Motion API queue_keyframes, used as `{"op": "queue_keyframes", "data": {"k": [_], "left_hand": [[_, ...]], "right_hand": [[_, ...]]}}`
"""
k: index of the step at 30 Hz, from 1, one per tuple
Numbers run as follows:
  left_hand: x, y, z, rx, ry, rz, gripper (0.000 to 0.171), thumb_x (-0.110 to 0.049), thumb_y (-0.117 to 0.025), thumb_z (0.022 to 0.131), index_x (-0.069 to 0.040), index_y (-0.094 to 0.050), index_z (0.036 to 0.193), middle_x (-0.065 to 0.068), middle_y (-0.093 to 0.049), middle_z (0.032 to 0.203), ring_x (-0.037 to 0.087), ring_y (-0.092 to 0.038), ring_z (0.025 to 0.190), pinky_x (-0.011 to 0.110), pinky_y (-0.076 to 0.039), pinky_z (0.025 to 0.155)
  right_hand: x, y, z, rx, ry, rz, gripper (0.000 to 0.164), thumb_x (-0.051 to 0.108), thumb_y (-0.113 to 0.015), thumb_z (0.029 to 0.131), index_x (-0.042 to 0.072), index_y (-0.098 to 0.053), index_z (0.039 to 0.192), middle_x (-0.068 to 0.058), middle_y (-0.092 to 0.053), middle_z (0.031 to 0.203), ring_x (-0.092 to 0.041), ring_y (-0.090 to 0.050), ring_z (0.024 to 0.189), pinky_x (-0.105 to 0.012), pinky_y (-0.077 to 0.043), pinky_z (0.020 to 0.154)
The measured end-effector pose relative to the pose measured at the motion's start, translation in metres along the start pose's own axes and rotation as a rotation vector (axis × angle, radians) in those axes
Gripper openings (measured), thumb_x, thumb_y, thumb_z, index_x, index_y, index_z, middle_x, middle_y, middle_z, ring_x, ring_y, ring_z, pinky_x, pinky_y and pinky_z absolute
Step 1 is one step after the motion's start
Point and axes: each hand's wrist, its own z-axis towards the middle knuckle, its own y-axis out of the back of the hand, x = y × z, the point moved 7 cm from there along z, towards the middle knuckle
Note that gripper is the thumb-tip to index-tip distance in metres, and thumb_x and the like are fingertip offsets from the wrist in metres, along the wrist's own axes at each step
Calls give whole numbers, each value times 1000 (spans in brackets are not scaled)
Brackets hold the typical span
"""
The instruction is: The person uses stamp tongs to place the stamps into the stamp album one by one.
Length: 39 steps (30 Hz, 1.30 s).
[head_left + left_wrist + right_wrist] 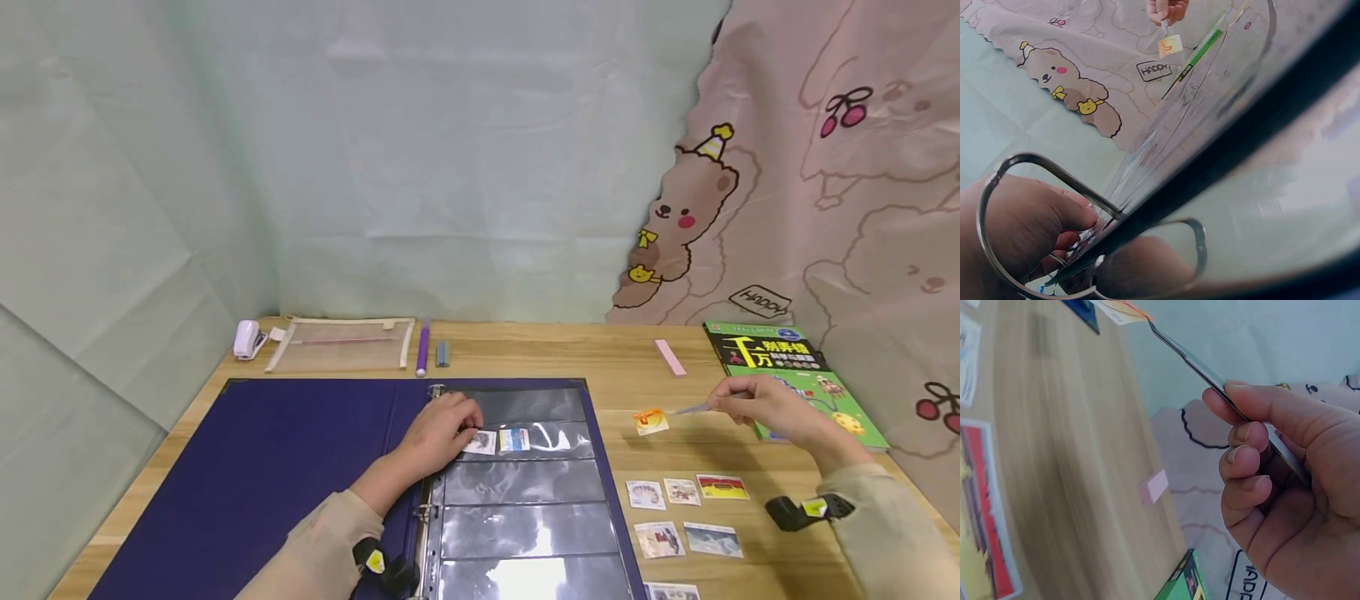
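My right hand (761, 404) holds metal tweezers (1191, 359) between thumb and fingers. Their tips grip an orange and white stamp (650, 421) above the table, right of the album. My left hand (442, 429) rests on the album's black pocket page (525, 483) beside the binder rings (988, 206), fingers bent, thumb and fingertips at the second pocket row. By the thumb lies a grey-and-white stamp (482, 442), partly covered by the hand. Just right of it in the same row sits a blue and white stamp (514, 440).
Several loose stamps (712, 540) lie on the table right of the album. The dark blue cover (247, 483) spreads left. Along the back are a stapler (247, 339), a mesh pouch (341, 343), a purple pen (423, 350), a grey-blue block (442, 354), a pink strip (670, 357) and books (847, 408).
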Motion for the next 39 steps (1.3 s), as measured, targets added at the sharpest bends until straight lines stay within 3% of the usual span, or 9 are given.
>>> {"op": "queue_keyframes", "data": {"k": [10,17,20,28,39], "left_hand": [[0,0,0,-2,1,6,12,-14,-68,78,-21,-58,81,-10,-51,76,7,-46,74,27,-39,70],[-1,1,0,1,-10,-1,11,-15,-67,78,-21,-58,82,-9,-52,78,7,-47,76,28,-39,71],[-1,1,0,7,-7,-1,11,-14,-66,79,-22,-58,82,-10,-52,79,7,-46,76,28,-39,71],[0,0,0,5,-13,8,11,-15,-66,79,-22,-58,82,-10,-51,78,7,-46,76,28,-39,71],[-2,3,-1,-12,-29,16,10,-14,-65,79,-22,-58,81,-10,-52,78,6,-47,76,27,-40,71]], "right_hand": [[27,0,15,7,54,35,20,18,-50,91,0,-58,90,6,-42,62,-15,-43,55,-30,-37,50],[33,-6,27,11,-21,51,25,26,-53,89,2,-58,88,5,-42,62,-15,-41,57,-29,-35,52],[36,-9,33,2,-9,65,24,26,-55,89,2,-60,88,5,-44,62,-15,-42,56,-29,-37,52],[43,-27,49,27,99,178,18,17,-53,90,2,-60,85,5,-44,60,-16,-40,52,-32,-35,51],[46,-55,70,29,97,187,23,19,-56,88,-4,-59,85,6,-44,59,-7,-41,53,-30,-37,50]]}}
